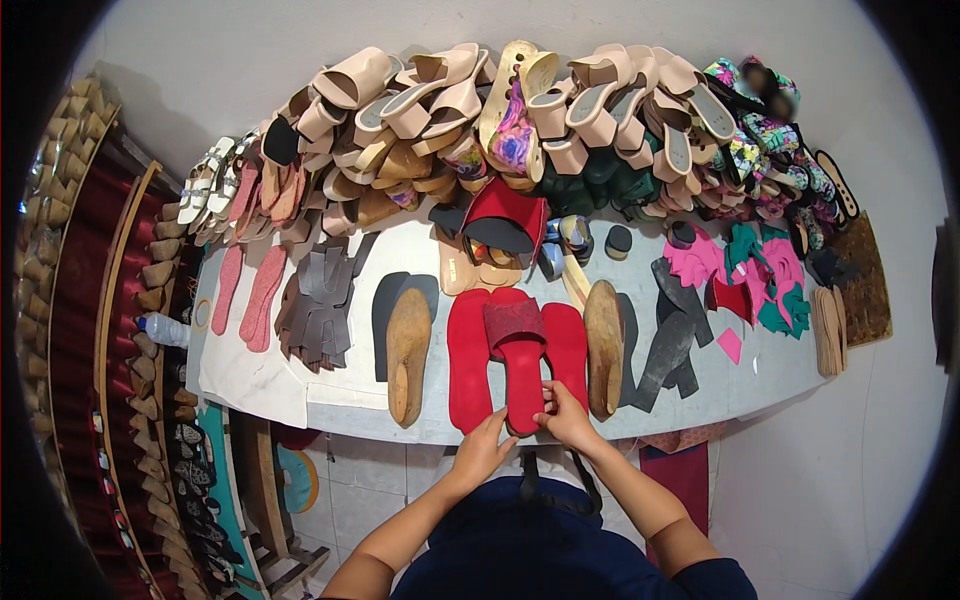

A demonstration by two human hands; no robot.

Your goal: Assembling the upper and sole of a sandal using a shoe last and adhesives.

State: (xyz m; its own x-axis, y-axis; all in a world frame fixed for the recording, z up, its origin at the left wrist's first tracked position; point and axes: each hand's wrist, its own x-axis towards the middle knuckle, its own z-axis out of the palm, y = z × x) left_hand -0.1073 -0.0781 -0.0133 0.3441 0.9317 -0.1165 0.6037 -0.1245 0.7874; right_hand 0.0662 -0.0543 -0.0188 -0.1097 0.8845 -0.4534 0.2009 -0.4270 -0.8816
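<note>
A red slide sandal (pixel 521 372) with a dark red patterned strap lies toe away from me at the table's front edge. My left hand (pixel 484 450) holds its heel end from the left, fingers partly hidden. At the right side of the heel, my right hand (pixel 567 415) grips the edge between thumb and fingers. Beneath or beside the sandal are a red sole (pixel 467 350) on the left and another red sole (pixel 568 345) on the right. A wooden shoe last (pixel 409 355) lies to the left, and a second wooden last (pixel 603 345) to the right.
Heaped sandals (pixel 440 95) line the table's back by the wall. Dark strap pieces (pixel 318 305), pink insoles (pixel 263 300), black strips (pixel 668 340) and pink scraps (pixel 693 258) lie around. Shelves of lasts (pixel 155 300) stand left. A plastic bottle (pixel 163 329) is beside the table.
</note>
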